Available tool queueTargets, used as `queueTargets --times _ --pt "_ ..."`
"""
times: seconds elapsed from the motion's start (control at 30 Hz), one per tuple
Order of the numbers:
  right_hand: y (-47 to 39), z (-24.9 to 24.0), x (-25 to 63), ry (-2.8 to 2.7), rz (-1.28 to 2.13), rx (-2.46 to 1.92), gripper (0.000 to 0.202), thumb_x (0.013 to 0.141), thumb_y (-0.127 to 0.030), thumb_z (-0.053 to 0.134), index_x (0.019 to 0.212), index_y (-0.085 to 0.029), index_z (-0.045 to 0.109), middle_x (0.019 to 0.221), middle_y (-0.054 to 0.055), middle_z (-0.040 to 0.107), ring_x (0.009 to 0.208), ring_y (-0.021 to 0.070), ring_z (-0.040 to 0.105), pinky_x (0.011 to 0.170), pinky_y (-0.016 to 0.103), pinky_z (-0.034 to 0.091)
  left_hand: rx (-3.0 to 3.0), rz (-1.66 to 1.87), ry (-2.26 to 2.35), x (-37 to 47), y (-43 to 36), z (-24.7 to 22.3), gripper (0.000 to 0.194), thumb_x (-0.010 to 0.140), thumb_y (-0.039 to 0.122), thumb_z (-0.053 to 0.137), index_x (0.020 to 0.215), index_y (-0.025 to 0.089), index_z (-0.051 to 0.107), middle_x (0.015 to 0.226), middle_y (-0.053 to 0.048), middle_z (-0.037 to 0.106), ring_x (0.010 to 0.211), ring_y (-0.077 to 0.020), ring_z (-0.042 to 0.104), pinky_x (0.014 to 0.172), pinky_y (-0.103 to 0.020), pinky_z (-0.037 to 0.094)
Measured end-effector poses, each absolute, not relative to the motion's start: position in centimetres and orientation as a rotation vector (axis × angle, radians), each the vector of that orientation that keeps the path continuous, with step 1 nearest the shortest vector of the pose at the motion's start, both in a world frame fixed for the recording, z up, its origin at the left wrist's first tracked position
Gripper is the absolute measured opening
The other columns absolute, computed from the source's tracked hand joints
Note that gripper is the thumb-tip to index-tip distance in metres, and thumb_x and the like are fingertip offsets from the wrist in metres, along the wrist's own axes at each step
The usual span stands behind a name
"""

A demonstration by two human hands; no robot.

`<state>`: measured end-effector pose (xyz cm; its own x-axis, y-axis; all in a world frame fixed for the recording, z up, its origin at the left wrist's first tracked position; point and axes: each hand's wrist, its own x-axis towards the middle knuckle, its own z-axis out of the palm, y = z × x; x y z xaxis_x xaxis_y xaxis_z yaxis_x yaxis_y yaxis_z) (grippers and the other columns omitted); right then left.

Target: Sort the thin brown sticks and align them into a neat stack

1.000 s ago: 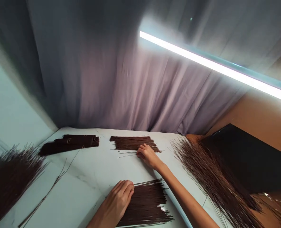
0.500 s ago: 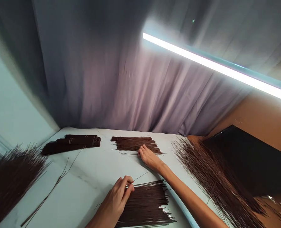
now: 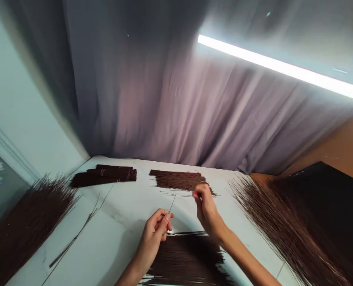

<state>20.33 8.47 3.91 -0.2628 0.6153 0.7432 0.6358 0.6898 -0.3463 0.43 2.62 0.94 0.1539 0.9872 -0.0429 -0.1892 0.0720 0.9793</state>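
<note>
My left hand [image 3: 158,227] pinches one thin dark stick [image 3: 172,203] between thumb and finger, its free end slanting up and away. Just below that hand lies a flat mat of dark brown sticks [image 3: 188,258], side by side on the white table. To the right, my right hand [image 3: 206,204] is slightly blurred, its fingers closed together; whatever they hold, if anything, I cannot make out. Behind it sits a second, smaller layer of brown sticks [image 3: 176,179], with a few loose ones along its near edge.
At the back left are dark tied bundles [image 3: 105,175]. A few loose sticks [image 3: 76,237] lie left of centre. Big heaps of thin sticks flank the table, one on the left [image 3: 30,226] and one on the right [image 3: 272,218]. A grey curtain [image 3: 152,99] hangs behind.
My right hand has lifted off the far layer of sticks and drawn back toward me. The stick in my left hand now points more steeply upward. The view has turned slightly left.
</note>
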Motion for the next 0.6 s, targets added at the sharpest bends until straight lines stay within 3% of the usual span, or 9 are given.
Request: queueTargets --times 0.2,0.4,0.6 --pt "1.4 2.3 17.1 -1.924 0.372 -1.226 0.017 0.107 -0.018 0.034 0.098 -0.025 0.047 0.091 0.001 0.051 0.068 0.0127 0.058 0.065 0.024 0.052 1.055 1.129 1.066 0.8 1.7 2.2 0.043 0.089 0.059 0.064 0.084 0.017 0.069 0.061 0.004 0.050 0.054 -0.0090 0.039 0.046 -0.017 0.023" --pt "1.5 1.8 16.8 -1.978 0.327 -1.218 0.021 0.107 -0.017 0.032 0.108 -0.025 0.050 0.103 0.006 0.054 0.083 0.0179 0.063 0.076 0.031 0.055 1.022 1.133 1.172 0.9 1.8 2.7 0.042 0.088 0.060 0.064 0.088 0.019 0.065 0.052 0.008 0.042 0.046 -0.0079 0.029 0.042 -0.016 0.015" --pt "1.7 1.9 16.2 -1.919 0.323 -1.195 0.017 0.108 -0.023 0.034 0.117 -0.024 0.049 0.107 0.008 0.056 0.080 0.0177 0.066 0.072 0.030 0.055 0.947 1.216 1.119 0.8 1.9 2.6 0.038 0.088 0.056 0.067 0.083 0.019 0.062 0.058 0.008 0.047 0.044 -0.0049 0.023 0.041 -0.015 0.012"
